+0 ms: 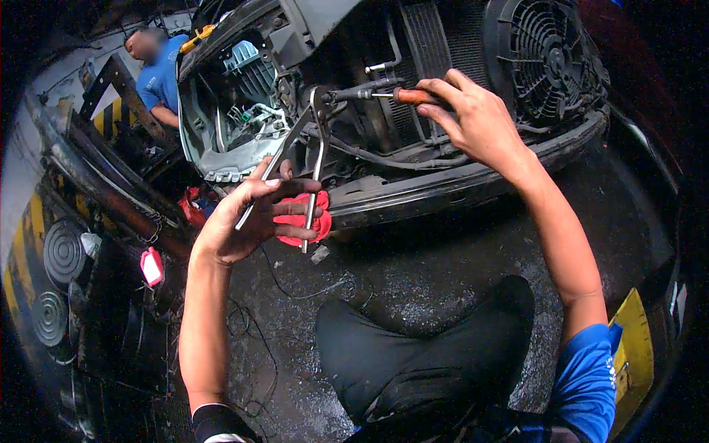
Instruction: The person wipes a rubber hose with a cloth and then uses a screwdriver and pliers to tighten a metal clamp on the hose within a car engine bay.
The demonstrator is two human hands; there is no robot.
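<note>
My left hand [238, 221] is closed around the long, spread metal handles of a pair of pliers [320, 144]. Their jaw end is up against a dark pipe fitting [346, 95] at the car's front. In my right hand [481, 122], thumb and fingers pinch the orange handle of a screwdriver [410, 96]. Its thin shaft points left and its tip meets the end of the fitting; whether it goes inside I cannot tell. A red cloth [319, 230] shows behind my left fingers.
A round black fan [546, 55] and a finned radiator [428, 44] sit right of the work. The black front crossmember [443, 190] runs below. A person in blue [161, 77] is at the far left. Thin cable [295, 297] lies on the floor; a yellow object [634, 354] stands right.
</note>
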